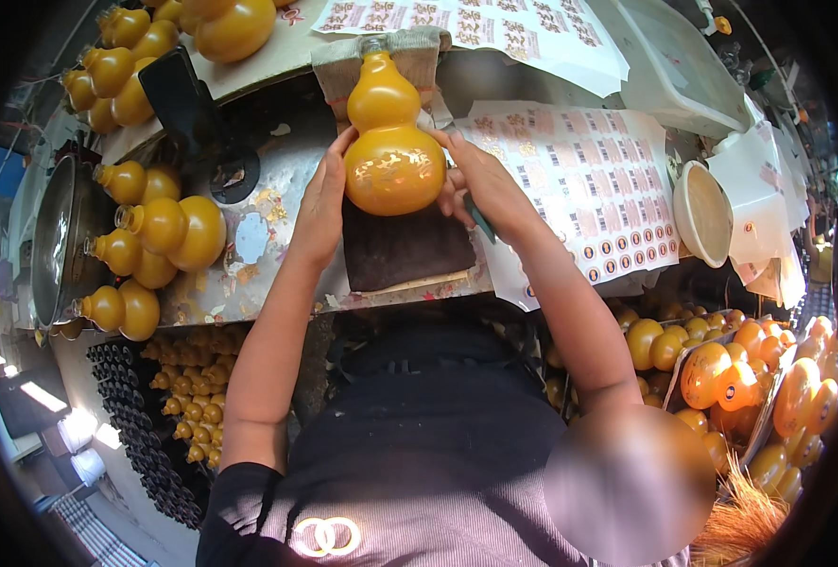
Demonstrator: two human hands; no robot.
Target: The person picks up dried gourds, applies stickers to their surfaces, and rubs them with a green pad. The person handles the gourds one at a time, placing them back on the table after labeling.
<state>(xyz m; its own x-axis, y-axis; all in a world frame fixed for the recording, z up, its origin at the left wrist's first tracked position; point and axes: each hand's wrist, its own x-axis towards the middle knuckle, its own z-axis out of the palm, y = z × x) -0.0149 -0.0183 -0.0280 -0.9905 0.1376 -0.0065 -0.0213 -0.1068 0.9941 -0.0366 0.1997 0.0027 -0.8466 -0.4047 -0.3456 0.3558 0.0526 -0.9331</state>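
A glossy amber gourd-shaped bottle [381, 106] lies on a dark pad [407, 248], its neck pointing away from me on a folded beige cloth [423, 57]. Gold patterning covers part of its wide lower bulb. My left hand [322, 210] grips the left side of that bulb. From the right, my right hand [496, 194] has its thumb and fingers against the bottle. A flat dark-green piece [480, 219], perhaps a scraper, sticks out from under the right palm. Just beside this hand lies a printed label sheet [617, 180].
More gourd bottles [197, 231] stand at the left, near a phone on a stand [178, 99] and a metal basin [60, 241]. On the right are a round bowl [702, 213] and a clear plastic tub [688, 71]. Crates of bottles [712, 373] sit below the table at right.
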